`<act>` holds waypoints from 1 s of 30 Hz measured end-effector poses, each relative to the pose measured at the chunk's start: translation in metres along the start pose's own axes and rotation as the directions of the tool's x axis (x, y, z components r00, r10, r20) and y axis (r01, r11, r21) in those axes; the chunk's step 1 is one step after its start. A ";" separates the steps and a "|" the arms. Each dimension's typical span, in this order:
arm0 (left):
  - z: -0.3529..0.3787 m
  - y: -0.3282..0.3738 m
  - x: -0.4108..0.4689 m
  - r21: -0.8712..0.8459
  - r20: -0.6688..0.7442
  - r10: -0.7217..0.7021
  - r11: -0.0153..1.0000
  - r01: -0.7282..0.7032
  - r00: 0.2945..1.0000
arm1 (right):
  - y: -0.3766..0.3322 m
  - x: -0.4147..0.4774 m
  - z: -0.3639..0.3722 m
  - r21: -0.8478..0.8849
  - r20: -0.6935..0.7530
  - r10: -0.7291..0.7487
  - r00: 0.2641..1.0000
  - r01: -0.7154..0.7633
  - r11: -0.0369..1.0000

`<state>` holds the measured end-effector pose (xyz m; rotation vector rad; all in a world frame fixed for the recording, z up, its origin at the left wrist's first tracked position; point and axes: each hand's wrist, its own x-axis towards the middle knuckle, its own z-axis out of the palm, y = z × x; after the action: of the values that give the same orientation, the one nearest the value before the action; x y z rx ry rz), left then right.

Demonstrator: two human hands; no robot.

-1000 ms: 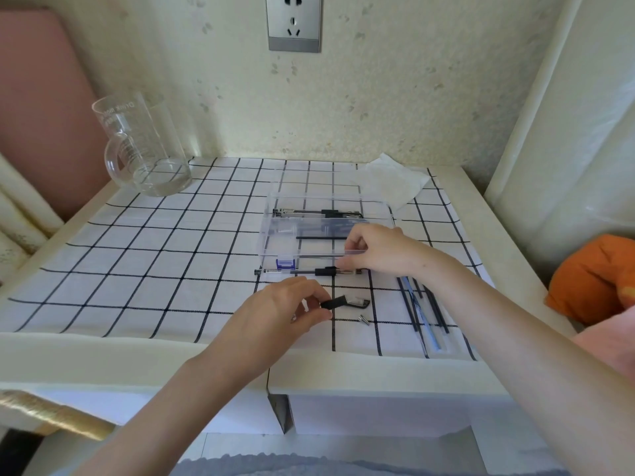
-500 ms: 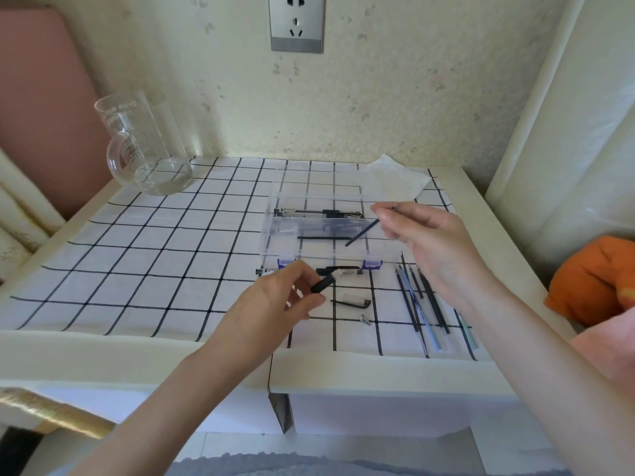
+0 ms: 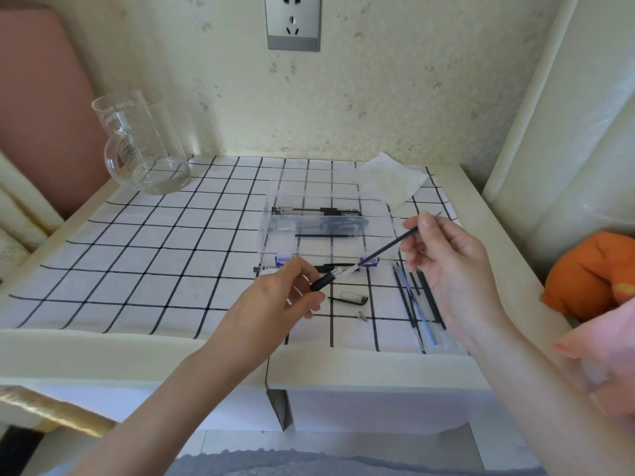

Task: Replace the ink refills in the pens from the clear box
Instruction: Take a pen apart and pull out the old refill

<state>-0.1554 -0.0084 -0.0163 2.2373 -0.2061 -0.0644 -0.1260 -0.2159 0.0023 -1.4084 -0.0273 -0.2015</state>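
Note:
My left hand [image 3: 275, 304] grips a pen barrel [image 3: 335, 274] by its black grip, slanted up to the right above the checked cloth. My right hand [image 3: 446, 266] pinches a thin dark refill [image 3: 391, 245] near its tip; the refill's lower end sits inside the clear barrel. Behind them stands the clear box [image 3: 268, 231] with blue latches, holding pens [image 3: 316, 211] and a loose refill [image 3: 326, 236]. A pen cap [image 3: 350, 297] and a small metal tip [image 3: 360, 316] lie on the cloth. Several refills [image 3: 417, 304] lie to the right.
A glass measuring jug [image 3: 144, 146] stands at the back left. A white tissue [image 3: 391, 180] lies behind the box. Another pen [image 3: 330, 267] lies in front of the box. An orange cushion [image 3: 591, 280] sits off the table's right edge. The wall with a socket [image 3: 292, 22] is close behind.
My right hand left the box carrying a refill and brought its end into the barrel. My left hand picked the barrel up from the cloth and raised it.

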 end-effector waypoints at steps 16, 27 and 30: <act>-0.002 0.001 0.000 -0.004 -0.009 0.010 1.000 -0.010 1.000 | 0.002 0.003 -0.002 0.130 -0.040 0.009 0.999 -0.004 0.992; 0.000 0.004 -0.002 -0.001 -0.018 0.013 1.000 -0.013 1.000 | 0.004 -0.003 0.002 -0.081 0.095 0.037 0.995 -0.029 0.996; 0.000 0.006 -0.001 -0.018 -0.030 0.012 1.000 -0.012 0.999 | 0.001 -0.011 0.011 -0.282 0.294 0.117 0.949 -0.032 0.959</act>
<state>-0.1576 -0.0119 -0.0120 2.2176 -0.2022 -0.0264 -0.1354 -0.2035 0.0016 -1.7044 -0.2105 0.0848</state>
